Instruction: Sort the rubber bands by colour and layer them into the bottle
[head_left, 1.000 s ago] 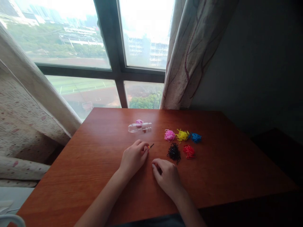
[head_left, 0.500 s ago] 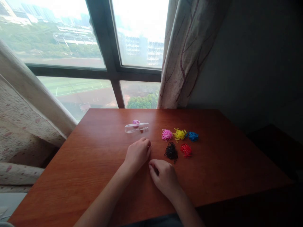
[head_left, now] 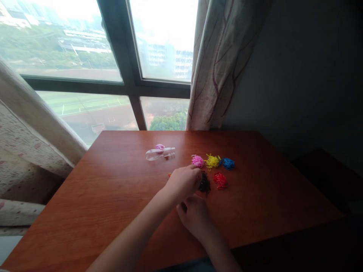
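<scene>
- The heap of black loops is found on the desk, in the nearer row of heaps, and its left side is covered by the left hand.
- The grip of the left hand is seen from the back, with the fingers bent down at this heap. How far it is opened, and whether a loop has been caught, cannot be told.
- If one loop is to be taken, it is best pinched at the outer edge, where the loops are less tangled, and lifted slowly so that neighbours are not pulled along.
- The right hand is kept low, just below the left one, and is partly hidden by it. Its fingers are curled toward the thumb; whether anything is held in this grip cannot be told.
- Because the hands are overlapped in the view, some room should be left between them, so that the right one is not bumped.
- The heap of red loops is placed just beside the black one, and the heap of pink loops just behind; care is needed that colours are not mixed.
- Farther back, the heaps of yellow loops and blue loops are set side by side.
</scene>
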